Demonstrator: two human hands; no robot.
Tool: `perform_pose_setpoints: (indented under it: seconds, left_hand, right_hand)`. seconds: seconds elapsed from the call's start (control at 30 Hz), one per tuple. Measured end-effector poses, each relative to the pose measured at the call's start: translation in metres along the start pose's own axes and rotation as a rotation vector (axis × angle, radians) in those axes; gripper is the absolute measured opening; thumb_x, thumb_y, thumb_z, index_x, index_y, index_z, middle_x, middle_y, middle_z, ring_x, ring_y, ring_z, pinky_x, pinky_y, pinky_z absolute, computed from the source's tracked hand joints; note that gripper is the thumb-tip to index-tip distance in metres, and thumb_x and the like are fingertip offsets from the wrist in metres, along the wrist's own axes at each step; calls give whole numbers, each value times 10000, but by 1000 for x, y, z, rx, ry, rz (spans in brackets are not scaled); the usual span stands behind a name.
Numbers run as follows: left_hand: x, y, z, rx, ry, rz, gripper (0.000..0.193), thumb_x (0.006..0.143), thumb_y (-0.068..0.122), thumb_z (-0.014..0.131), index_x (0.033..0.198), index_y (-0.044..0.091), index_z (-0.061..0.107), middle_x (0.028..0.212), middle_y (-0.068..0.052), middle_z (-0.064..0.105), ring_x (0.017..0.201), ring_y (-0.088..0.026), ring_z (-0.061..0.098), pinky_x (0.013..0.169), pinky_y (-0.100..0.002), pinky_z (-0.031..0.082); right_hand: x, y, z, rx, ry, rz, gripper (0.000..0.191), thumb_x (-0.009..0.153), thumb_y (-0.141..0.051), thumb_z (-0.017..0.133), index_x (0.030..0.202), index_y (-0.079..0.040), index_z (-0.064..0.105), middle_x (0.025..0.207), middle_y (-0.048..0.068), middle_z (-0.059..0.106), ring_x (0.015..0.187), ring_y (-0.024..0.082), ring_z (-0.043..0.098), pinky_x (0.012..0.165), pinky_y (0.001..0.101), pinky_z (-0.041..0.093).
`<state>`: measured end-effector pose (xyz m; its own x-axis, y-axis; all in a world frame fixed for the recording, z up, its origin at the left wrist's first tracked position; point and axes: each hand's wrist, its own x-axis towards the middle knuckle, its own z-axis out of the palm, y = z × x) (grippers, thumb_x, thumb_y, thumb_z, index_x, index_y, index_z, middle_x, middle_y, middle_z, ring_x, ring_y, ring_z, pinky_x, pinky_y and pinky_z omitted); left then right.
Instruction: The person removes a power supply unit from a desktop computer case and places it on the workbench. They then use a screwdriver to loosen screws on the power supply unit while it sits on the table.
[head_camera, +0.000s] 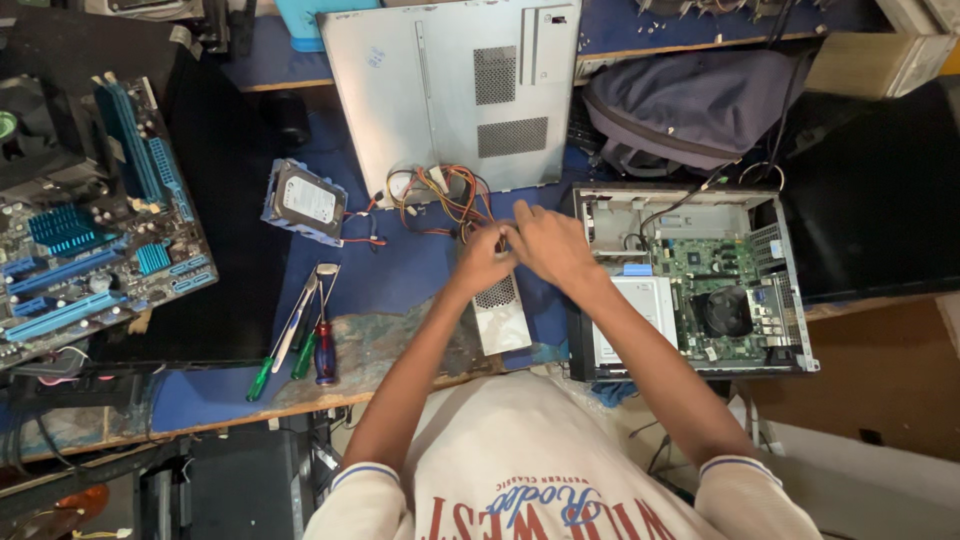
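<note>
Gripping the silver metal power-supply box (500, 308) at its 12 o'clock end, my left hand (483, 262) and right hand (546, 244) pinch its multicoloured wire bundle (445, 195); tugging could tear a lead.

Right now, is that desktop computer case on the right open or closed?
Open. The desktop case lies on its side with no cover, so its green circuit board and round fan show.

Single head-worn view, looking steeply down from above the person's shoulders onto the bench (400, 280). Near edge of the bench sits low in frame, far edge at top. Close range; both forearms fill the centre.
</note>
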<state>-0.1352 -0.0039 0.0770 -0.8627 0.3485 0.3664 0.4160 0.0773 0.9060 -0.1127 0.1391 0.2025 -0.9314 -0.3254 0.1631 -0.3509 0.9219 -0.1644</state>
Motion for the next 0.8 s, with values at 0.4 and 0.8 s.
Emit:
perform_pose_setpoints:
  seconds: [0.4,0.8]
  left_hand:
    - [-2,-13,6,68,90,-22,288,805,48,753,1013,0,560,866,-141,619,780,-259,643,707,-375,509]
    - [-1,6,6,-77,99,-72,220,808,5,689,944,9,517,852,-108,589,758,-185,640,677,-339,531]
  right_hand:
    - [-1,6,-20,234,-105,-156,268,837,-111,640,1044,-7,504,1006,222,604,977,422,591,851,519,498]
    - [-3,1,-4,-85,24,-113,332,947,-372,651,986,-48,592,786,164,688,690,379,708,624,482,563]
